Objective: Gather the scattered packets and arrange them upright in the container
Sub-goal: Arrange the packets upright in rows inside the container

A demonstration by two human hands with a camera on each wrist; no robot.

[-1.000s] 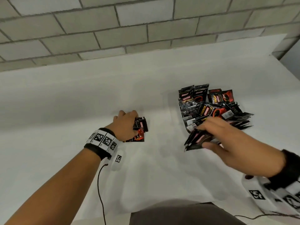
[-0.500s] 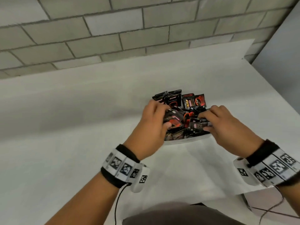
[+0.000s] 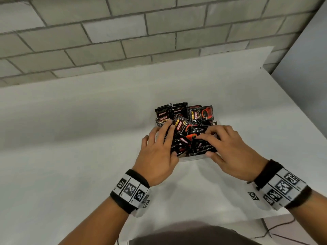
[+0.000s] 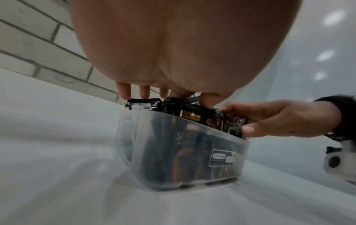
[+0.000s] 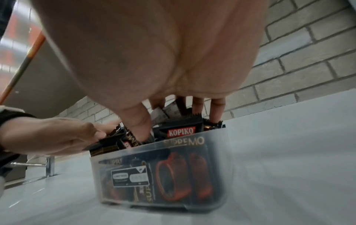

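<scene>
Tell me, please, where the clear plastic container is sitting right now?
In the head view the container stands on the white table, slightly right of centre, between the left hand and right hand, packed with black packets.

Glossy foil packets (image 3: pixel 184 124); translucent smooth plastic container (image 5: pixel 215 167); matt white tablecloth (image 3: pixel 70 156).
</scene>
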